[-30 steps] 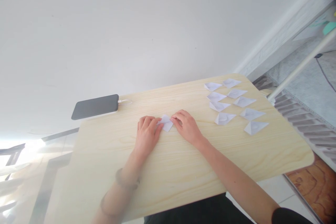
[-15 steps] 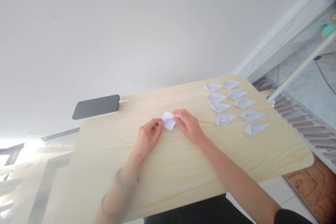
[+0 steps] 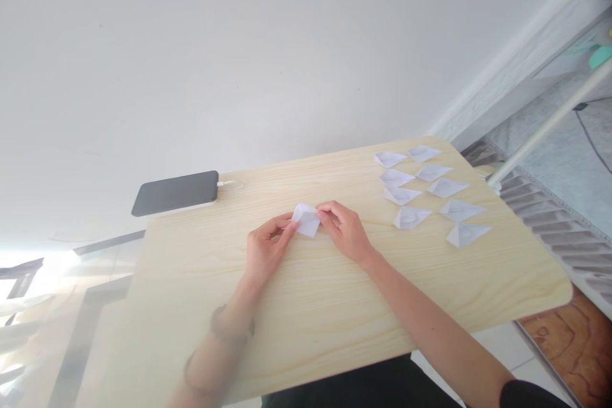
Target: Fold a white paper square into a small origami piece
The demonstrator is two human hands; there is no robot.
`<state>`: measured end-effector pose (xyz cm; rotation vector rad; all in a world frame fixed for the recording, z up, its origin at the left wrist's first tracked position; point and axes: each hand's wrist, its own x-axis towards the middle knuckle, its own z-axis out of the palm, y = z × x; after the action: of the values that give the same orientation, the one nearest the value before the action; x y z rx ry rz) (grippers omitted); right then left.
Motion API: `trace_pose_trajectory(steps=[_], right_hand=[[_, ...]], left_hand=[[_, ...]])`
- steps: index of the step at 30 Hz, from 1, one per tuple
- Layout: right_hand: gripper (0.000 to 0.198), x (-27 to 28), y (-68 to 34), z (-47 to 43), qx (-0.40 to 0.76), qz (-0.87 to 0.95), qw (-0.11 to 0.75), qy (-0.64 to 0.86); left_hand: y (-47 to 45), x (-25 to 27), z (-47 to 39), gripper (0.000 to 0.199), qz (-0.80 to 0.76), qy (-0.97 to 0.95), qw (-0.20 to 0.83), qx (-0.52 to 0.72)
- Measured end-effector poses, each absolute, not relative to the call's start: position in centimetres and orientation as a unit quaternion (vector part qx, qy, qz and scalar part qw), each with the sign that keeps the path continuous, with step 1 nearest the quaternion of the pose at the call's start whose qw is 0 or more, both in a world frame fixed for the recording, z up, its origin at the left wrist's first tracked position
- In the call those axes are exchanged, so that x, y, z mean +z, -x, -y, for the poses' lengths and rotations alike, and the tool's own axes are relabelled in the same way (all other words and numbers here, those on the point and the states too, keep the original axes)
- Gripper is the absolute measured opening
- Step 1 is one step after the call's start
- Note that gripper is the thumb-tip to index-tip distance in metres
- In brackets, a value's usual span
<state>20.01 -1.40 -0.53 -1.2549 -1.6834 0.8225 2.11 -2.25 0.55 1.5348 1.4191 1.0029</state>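
A small folded piece of white paper (image 3: 306,222) is held between my two hands above the middle of the table. My left hand (image 3: 268,243) pinches its left corner between thumb and fingers. On the other side, my right hand (image 3: 345,229) grips the right corner with thumb and forefinger. The paper shows creases and an upper flap tilted up. To the right lie several folded white paper shapes (image 3: 412,218), pointed like kites, set out in two rough columns.
A dark phone or power bank (image 3: 176,194) lies at the table's back left edge, a white cable (image 3: 232,184) plugged into it. The light wooden table (image 3: 335,319) meets a pale wall (image 3: 268,64) behind. A white pole (image 3: 545,124) stands beyond the right edge.
My left fingers have shifted on the paper's left corner, and its upper flap now stands more open. The right hand has barely moved.
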Motion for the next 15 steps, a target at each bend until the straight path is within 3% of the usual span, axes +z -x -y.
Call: trace_pose_trajectory(steps=[10, 15], right_hand=[[0.019, -0.13, -19.93, 1.59, 0.32, 0.681, 0.425, 0.502], [0.016, -0.28, -19.97, 1.63, 0.318, 0.683, 0.43, 0.498]], left_hand=[[-2.47, 0.59, 2.07, 0.028, -0.545, -0.523, 0.488, 0.438], [-2.48, 0.65, 1.87, 0.048, -0.531, -0.49, 0.549, 0.42]])
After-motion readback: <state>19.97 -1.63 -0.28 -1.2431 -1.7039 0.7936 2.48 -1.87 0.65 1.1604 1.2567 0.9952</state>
